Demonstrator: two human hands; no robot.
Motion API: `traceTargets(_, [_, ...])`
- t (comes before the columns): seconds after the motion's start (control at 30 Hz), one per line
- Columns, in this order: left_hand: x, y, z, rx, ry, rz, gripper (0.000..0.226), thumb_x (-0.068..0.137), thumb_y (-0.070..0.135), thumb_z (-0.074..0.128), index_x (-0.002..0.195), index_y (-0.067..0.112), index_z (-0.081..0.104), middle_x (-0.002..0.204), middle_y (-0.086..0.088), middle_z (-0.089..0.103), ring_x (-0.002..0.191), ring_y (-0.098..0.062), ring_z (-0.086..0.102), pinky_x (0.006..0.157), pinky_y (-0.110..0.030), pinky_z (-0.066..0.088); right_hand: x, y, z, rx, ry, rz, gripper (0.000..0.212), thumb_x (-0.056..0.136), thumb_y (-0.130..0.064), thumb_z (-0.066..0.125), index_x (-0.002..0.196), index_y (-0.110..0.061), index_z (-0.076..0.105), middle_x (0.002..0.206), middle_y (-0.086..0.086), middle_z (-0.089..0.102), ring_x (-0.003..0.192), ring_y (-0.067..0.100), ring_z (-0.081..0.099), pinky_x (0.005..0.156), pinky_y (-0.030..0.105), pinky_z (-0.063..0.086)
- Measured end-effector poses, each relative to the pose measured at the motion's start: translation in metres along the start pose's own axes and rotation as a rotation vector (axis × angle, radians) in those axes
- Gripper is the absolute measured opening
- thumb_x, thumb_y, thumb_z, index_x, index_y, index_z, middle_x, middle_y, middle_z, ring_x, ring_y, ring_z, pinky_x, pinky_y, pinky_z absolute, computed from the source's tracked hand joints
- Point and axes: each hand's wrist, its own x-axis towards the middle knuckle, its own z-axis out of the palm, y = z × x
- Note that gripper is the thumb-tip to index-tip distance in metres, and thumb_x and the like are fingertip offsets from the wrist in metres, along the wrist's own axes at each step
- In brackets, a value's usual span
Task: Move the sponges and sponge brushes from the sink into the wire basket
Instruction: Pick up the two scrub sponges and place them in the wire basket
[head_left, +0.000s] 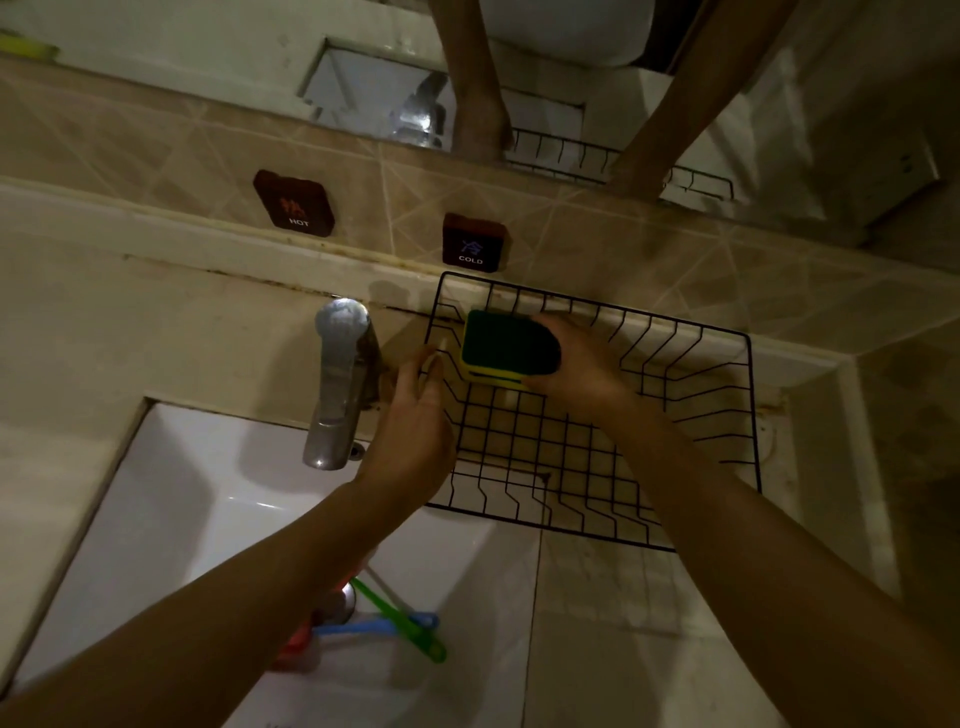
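Sponge (506, 348) gripped by right hand (576, 364) fingers over basket (748, 415) far-left corner | left hand (415, 421) fingers spread at rim

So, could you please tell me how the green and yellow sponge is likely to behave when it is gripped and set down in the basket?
The sponge probably gives a little, since the right hand wraps it in a one-handed grip. It looks light for its size. Its flat, blocky shape should sit steadily on the wire basket rather than roll.

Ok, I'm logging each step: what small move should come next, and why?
Probably lower and release: the right hand holds the green-and-yellow sponge over the black wire basket's far left corner, not yet set down, while brushes remain in the white sink.
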Motion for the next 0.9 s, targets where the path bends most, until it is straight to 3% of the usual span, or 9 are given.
traceTargets(0.13, [-0.001, 0.002, -0.002, 0.034, -0.025, -0.014, 0.067, 0.085, -0.007, 0.049, 0.147, 0.007, 0.027, 0.155, -0.009, 0.013, 0.139, -0.035, 0.020, 0.110, -0.043, 0.038, 0.000, 0.001, 0.003, -0.056, -0.016, 0.004, 0.050, 0.076, -0.016, 0.076, 0.122, -0.021, 0.058, 0.122, 0.007, 0.060, 0.107, 0.019, 0.056, 0.084, 0.029, 0.045])
traceTargets(0.4, [-0.001, 0.003, -0.004, 0.035, -0.046, -0.031, 0.072, 0.084, -0.009, 0.050, 0.148, 0.010, 0.022, 0.155, -0.009, 0.012, 0.139, -0.037, 0.019, 0.110, -0.048, 0.037, -0.001, 0.003, 0.010, -0.124, 0.003, 0.049, 0.062, 0.074, -0.019, 0.077, 0.130, -0.023, 0.050, 0.131, 0.008, 0.054, 0.117, 0.026, 0.052, 0.092, 0.035, 0.043])
traceTargets(0.57, [-0.012, 0.021, -0.015, 0.192, -0.101, 0.010, 0.078, 0.086, 0.017, 0.057, 0.150, 0.009, 0.014, 0.156, -0.014, 0.018, 0.138, -0.039, 0.020, 0.114, -0.051, 0.022, -0.015, -0.013, 0.002, -0.251, -0.091, 0.061, 0.100, 0.072, -0.030, 0.081, 0.151, -0.026, 0.019, 0.155, 0.007, 0.027, 0.136, 0.029, 0.035, 0.105, 0.047, 0.043])
traceTargets(0.63, [-0.023, 0.029, -0.028, 0.162, 0.002, 0.193, 0.059, 0.087, 0.023, 0.057, 0.139, 0.007, 0.036, 0.140, -0.017, 0.042, 0.124, -0.034, 0.041, 0.103, -0.045, 0.035, -0.031, -0.029, -0.001, -0.262, 0.136, -0.017, 0.080, 0.078, -0.028, 0.074, 0.145, -0.024, 0.032, 0.146, 0.010, 0.039, 0.125, 0.031, 0.048, 0.095, 0.044, 0.050])
traceTargets(0.67, [-0.029, 0.032, -0.035, 0.095, 0.093, 0.272, 0.042, 0.089, 0.023, 0.057, 0.127, 0.007, 0.048, 0.123, -0.015, 0.054, 0.107, -0.029, 0.053, 0.090, -0.039, 0.045, -0.041, -0.039, -0.003, -0.208, 0.275, -0.062, 0.061, 0.082, -0.026, 0.070, 0.137, -0.019, 0.045, 0.134, 0.010, 0.048, 0.114, 0.028, 0.055, 0.088, 0.039, 0.054])
traceTargets(0.73, [-0.042, 0.034, -0.052, -0.065, 0.130, 0.298, 0.014, 0.093, 0.024, 0.052, 0.102, 0.015, 0.055, 0.092, -0.001, 0.059, 0.075, -0.014, 0.055, 0.064, -0.027, 0.050, -0.066, -0.057, -0.007, -0.066, 0.489, -0.163, 0.026, 0.088, -0.022, 0.061, 0.113, -0.015, 0.061, 0.105, 0.002, 0.058, 0.086, 0.014, 0.059, 0.071, 0.026, 0.053])
traceTargets(0.77, [-0.049, 0.031, -0.057, -0.118, 0.095, 0.261, 0.010, 0.094, 0.027, 0.049, 0.094, 0.018, 0.054, 0.082, 0.004, 0.057, 0.067, -0.009, 0.053, 0.057, -0.026, 0.048, -0.078, -0.064, -0.007, -0.003, 0.547, -0.209, 0.015, 0.089, -0.020, 0.059, 0.103, -0.015, 0.064, 0.090, -0.003, 0.058, 0.074, 0.006, 0.055, 0.061, 0.018, 0.047])
traceTargets(0.83, [-0.067, 0.018, -0.061, -0.140, 0.007, 0.201, 0.015, 0.093, 0.033, 0.046, 0.086, 0.022, 0.053, 0.070, 0.008, 0.055, 0.060, -0.006, 0.052, 0.053, -0.024, 0.046, -0.107, -0.078, 0.000, 0.131, 0.544, -0.292, 0.008, 0.092, -0.018, 0.057, 0.091, -0.015, 0.065, 0.070, -0.009, 0.055, 0.057, 0.005, 0.051, 0.049, 0.013, 0.039])
traceTargets(0.9, [-0.091, -0.001, -0.056, -0.106, -0.058, 0.171, 0.017, 0.091, 0.034, 0.046, 0.081, 0.023, 0.055, 0.065, 0.010, 0.054, 0.056, -0.003, 0.051, 0.053, -0.020, 0.043, -0.136, -0.087, 0.023, 0.150, 0.475, -0.369, 0.010, 0.093, -0.017, 0.056, 0.089, -0.013, 0.064, 0.067, -0.010, 0.054, 0.056, 0.008, 0.052, 0.052, 0.014, 0.046])
